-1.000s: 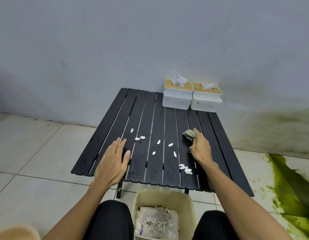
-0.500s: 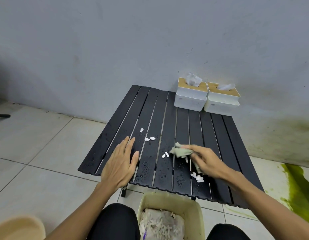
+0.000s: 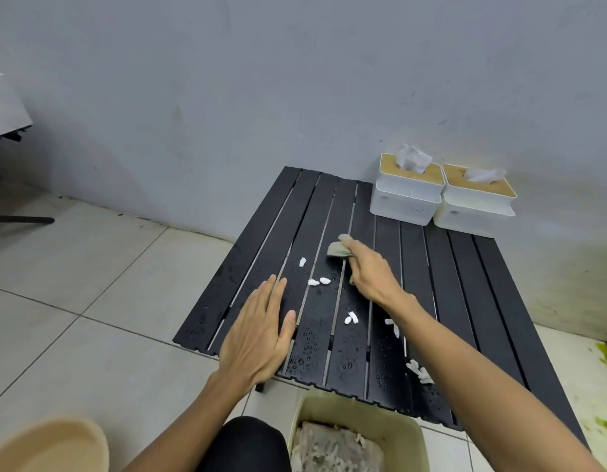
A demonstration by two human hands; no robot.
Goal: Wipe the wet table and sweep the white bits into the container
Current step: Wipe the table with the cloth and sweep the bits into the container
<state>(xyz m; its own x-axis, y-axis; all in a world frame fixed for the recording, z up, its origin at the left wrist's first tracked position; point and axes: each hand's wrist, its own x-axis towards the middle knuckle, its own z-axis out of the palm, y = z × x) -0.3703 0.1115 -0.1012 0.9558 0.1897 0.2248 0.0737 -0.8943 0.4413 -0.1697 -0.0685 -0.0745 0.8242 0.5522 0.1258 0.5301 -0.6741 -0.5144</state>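
Observation:
A low black slatted table [image 3: 472, 301] carries water drops near its front edge and scattered white bits [image 3: 319, 281]. More white bits [image 3: 418, 370] lie by the front edge, close to my right forearm. My right hand [image 3: 371, 271] grips a crumpled grey-green cloth [image 3: 337, 248] and holds it against the slats at mid-table. Fingers straight, my left hand [image 3: 257, 330] rests flat on the table's front left part. A beige container [image 3: 360, 412] sits below the front edge between my knees, holding pale scraps.
Two white tissue boxes [image 3: 405, 190] [image 3: 475, 199] with wooden lids stand at the table's far right corner against the wall. Tiled floor lies to the left. A green stain [image 3: 605, 379] marks the floor at right. A tan object [image 3: 50, 444] sits at bottom left.
My right hand has carried the cloth from the front middle of the table away from me and leftward, to mid-table. The left hand stays flat. The camera view has shifted left.

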